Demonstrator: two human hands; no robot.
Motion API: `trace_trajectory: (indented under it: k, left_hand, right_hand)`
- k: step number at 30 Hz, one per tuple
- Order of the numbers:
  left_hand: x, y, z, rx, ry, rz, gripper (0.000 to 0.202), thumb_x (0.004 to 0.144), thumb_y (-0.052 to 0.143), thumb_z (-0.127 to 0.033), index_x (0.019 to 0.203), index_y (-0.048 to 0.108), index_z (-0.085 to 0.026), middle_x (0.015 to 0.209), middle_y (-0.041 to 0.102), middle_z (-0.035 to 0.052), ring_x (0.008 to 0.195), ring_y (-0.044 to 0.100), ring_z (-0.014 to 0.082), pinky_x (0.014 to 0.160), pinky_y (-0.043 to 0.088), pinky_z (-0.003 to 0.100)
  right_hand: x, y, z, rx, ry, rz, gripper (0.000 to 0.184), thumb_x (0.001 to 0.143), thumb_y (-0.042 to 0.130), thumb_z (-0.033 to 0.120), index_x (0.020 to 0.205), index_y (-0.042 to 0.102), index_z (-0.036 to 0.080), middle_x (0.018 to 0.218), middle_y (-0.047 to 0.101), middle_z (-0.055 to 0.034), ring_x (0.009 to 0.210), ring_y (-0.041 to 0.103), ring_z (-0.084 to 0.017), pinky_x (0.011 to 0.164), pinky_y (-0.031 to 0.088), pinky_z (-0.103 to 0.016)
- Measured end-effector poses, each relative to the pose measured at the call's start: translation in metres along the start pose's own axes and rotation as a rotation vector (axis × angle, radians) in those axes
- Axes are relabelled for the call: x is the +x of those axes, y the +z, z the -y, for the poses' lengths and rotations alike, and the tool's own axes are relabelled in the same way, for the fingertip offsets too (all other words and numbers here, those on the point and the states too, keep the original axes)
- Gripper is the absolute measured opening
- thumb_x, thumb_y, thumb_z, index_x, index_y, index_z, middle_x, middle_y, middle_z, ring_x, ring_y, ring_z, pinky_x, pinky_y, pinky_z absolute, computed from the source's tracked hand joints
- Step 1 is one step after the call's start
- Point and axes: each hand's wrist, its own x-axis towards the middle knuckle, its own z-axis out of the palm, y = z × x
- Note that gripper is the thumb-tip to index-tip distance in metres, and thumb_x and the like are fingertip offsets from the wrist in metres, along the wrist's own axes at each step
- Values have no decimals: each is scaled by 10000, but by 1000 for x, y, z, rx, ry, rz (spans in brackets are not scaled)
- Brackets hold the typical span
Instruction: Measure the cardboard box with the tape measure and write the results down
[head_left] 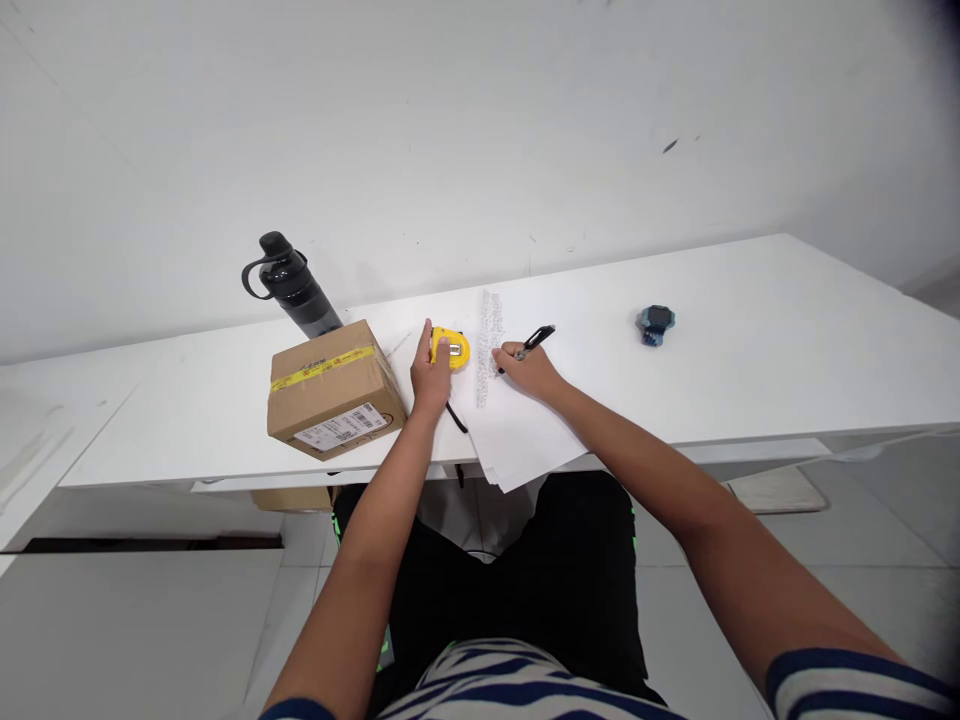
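My left hand (433, 372) is closed around a yellow tape measure (459, 350), and a black wrist strap (456, 418) hangs down below it. In my right hand (531, 370) is a black pen (537, 338), its lower end at the paper. Under that hand lie several white sheets (517, 440), with dense small writing along the upper left part. The sheets overhang the front edge of the desk. Just left of my left hand stands a brown cardboard box (337, 385) with yellow tape and a white label.
A dark water bottle (296, 285) with a loop handle stands behind the box. Toward the right on the white desk (735, 340) lies a blue-grey watch (657, 322). A white wall (465, 140) rises behind the desk.
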Motion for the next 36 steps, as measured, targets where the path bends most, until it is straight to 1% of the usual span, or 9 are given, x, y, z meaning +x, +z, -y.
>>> trace_trajectory:
  k: [3, 7, 11, 15, 18, 22, 26, 31, 36]
  left_hand:
    - [1, 0, 2, 14, -44, -32, 617, 909, 563, -519, 1458, 421, -277, 1009, 675, 55, 838, 639, 160, 724, 487, 252]
    - [2, 1, 4, 39, -68, -26, 549, 900, 567, -539, 1371, 477, -272, 889, 635, 29, 760, 622, 152, 670, 474, 250]
    - [2, 2, 4, 23, -70, -25, 545, 899, 561, -554, 1362, 486, -277, 891, 629, 28, 733, 617, 143, 666, 469, 250]
    - [1, 3, 2, 36, -66, -32, 578, 883, 579, -569, 1372, 497, -272, 880, 624, 26, 732, 617, 140, 683, 467, 247]
    - [1, 2, 2, 47, -64, -23, 555, 890, 575, -556, 1373, 506, -291, 869, 610, 19, 735, 608, 138, 685, 469, 246]
    - [1, 1, 2, 67, -51, -16, 520, 903, 562, -539, 1370, 516, -315, 909, 609, 26, 775, 601, 144, 704, 473, 251]
    - [1, 1, 2, 68, -38, -16, 533, 891, 576, -548, 1364, 529, -307, 926, 622, 34, 797, 606, 153, 726, 477, 258]
    - [1, 1, 2, 47, -34, -7, 525, 898, 576, -529, 1364, 526, -292, 918, 622, 33, 790, 605, 150, 719, 474, 253]
    - [2, 1, 3, 72, -41, -7, 505, 910, 561, -516, 1367, 516, -305, 857, 588, 14, 730, 578, 133, 677, 452, 240]
  right_hand:
    - [0, 0, 0, 3, 2, -11, 347, 796, 548, 395, 527, 409, 226, 604, 578, 9, 633, 500, -156, 661, 388, -303]
    - [0, 0, -1, 13, -11, -19, 357, 794, 548, 369, 512, 379, 229, 572, 547, 19, 611, 482, -147, 643, 380, -294]
    - [0, 0, -2, 21, 0, -71, 380, 802, 547, 387, 520, 342, 234, 553, 514, 22, 601, 465, -145, 620, 366, -291]
    - [0, 1, -2, -22, 15, -87, 382, 795, 547, 373, 526, 315, 233, 543, 479, 32, 561, 409, -129, 590, 334, -292]
    - [0, 1, -2, -22, 30, -103, 379, 788, 545, 357, 527, 299, 233, 536, 467, 33, 558, 405, -128, 584, 324, -293]
    - [-1, 0, -1, -8, 3, -47, 389, 795, 545, 377, 524, 309, 227, 551, 489, 29, 570, 422, -128, 599, 331, -295]
    - [-1, 0, 1, -13, 16, -63, 378, 787, 547, 377, 518, 326, 228, 547, 489, 27, 569, 417, -130, 598, 331, -296]
    - [-1, 0, 2, -16, 1, 15, 364, 792, 548, 412, 520, 387, 230, 582, 545, 12, 605, 466, -150, 629, 366, -305]
    - [-2, -1, 3, -41, 38, -101, 395, 790, 552, 406, 519, 318, 240, 529, 472, 22, 574, 427, -144, 597, 341, -303]
